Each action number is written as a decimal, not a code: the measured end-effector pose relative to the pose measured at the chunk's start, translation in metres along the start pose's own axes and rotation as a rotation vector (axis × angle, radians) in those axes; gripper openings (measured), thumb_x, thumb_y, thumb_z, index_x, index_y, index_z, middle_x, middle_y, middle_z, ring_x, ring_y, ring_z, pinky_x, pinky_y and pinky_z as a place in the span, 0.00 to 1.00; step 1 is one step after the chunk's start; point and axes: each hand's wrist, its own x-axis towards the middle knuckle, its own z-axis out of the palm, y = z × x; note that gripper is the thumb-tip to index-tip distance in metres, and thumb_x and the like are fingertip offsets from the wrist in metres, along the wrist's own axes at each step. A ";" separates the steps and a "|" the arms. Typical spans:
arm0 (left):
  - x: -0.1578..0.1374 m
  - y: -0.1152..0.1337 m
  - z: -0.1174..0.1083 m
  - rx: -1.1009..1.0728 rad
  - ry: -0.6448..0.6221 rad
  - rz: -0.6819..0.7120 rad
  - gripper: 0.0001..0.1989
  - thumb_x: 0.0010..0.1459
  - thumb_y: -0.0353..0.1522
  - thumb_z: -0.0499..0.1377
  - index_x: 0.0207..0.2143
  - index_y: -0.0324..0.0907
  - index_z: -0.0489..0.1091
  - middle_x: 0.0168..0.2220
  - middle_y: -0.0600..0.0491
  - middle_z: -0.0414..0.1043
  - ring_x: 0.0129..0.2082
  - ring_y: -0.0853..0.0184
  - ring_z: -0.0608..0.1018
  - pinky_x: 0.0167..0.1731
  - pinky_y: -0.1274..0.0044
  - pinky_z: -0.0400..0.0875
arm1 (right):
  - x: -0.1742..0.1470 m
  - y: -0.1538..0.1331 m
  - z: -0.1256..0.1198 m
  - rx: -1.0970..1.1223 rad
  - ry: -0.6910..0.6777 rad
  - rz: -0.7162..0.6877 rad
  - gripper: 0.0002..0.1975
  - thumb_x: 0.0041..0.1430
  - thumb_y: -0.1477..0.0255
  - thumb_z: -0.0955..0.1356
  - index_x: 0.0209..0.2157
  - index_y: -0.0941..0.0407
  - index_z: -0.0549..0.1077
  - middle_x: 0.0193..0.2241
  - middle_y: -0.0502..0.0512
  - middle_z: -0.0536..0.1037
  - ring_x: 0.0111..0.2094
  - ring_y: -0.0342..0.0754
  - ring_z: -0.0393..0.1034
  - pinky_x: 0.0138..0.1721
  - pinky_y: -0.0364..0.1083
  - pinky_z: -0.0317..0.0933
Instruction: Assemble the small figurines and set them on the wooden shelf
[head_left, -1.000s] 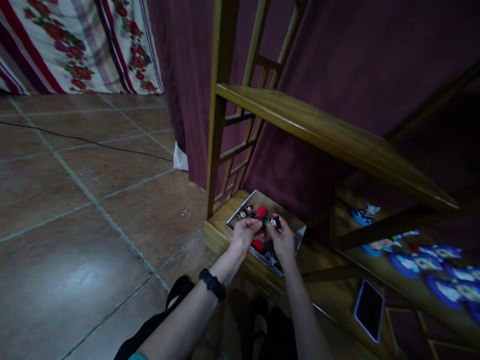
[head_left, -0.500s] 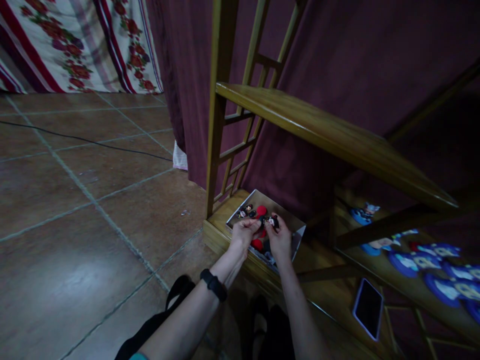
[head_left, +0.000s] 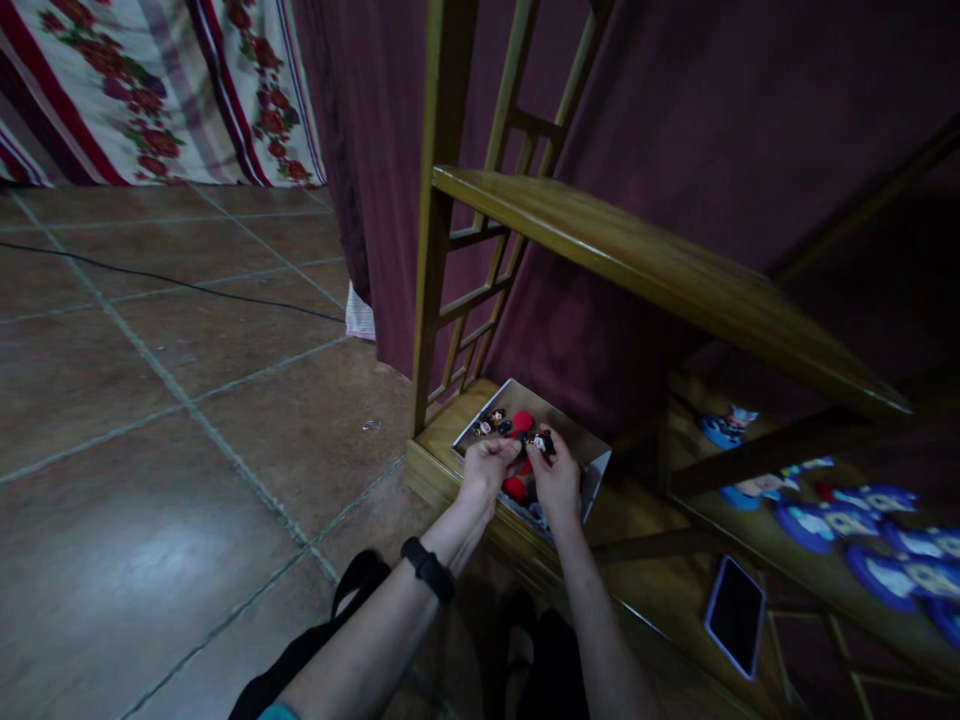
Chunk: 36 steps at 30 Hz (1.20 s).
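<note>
Over an open shallow box (head_left: 589, 432), both my hands meet at a small dark-haired figurine (head_left: 539, 441). My right hand (head_left: 558, 478) grips the figurine's body and head between thumb and fingers. My left hand (head_left: 487, 468), with a black band on its wrist, pinches the dark end of the same figurine. Inside the box lie another small figurine (head_left: 492, 421) at the left and round red pieces, one red piece (head_left: 523, 421) showing behind my fingers. My hands hide part of the box's contents.
The box rests on the low wooden shelf (head_left: 435, 440), beneath a higher shelf board (head_left: 637, 245). To the right are a phone (head_left: 736, 616) and several blue-based figurines (head_left: 825, 522). A black cable (head_left: 187, 287) crosses the tiled floor.
My right hand and its end of the figurine have shifted very slightly to the left and down. My left hand stays nearly where it was, both still gripping.
</note>
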 end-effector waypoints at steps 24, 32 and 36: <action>0.013 0.002 -0.006 -0.090 -0.016 -0.233 0.04 0.50 0.27 0.58 0.27 0.36 0.65 0.22 0.50 0.70 0.22 0.71 0.75 0.27 0.77 0.74 | 0.010 -0.001 -0.009 0.250 -0.166 0.078 0.28 0.49 0.67 0.65 0.53 0.54 0.59 0.44 0.57 0.74 0.42 0.48 0.70 0.43 0.49 0.64; 0.014 0.003 -0.010 -0.159 -0.054 -0.312 0.02 0.51 0.25 0.57 0.28 0.35 0.65 0.22 0.49 0.71 0.22 0.71 0.75 0.28 0.79 0.73 | 0.005 -0.012 -0.008 0.462 -0.348 0.133 0.19 0.46 0.69 0.67 0.43 0.53 0.67 0.43 0.53 0.74 0.43 0.49 0.69 0.46 0.49 0.61; 0.009 0.005 -0.008 -0.143 -0.068 -0.304 0.04 0.48 0.23 0.59 0.28 0.35 0.66 0.21 0.51 0.71 0.21 0.72 0.75 0.29 0.78 0.73 | 0.006 -0.009 -0.008 0.504 -0.361 0.162 0.20 0.43 0.70 0.69 0.42 0.52 0.67 0.38 0.52 0.76 0.40 0.49 0.70 0.43 0.49 0.63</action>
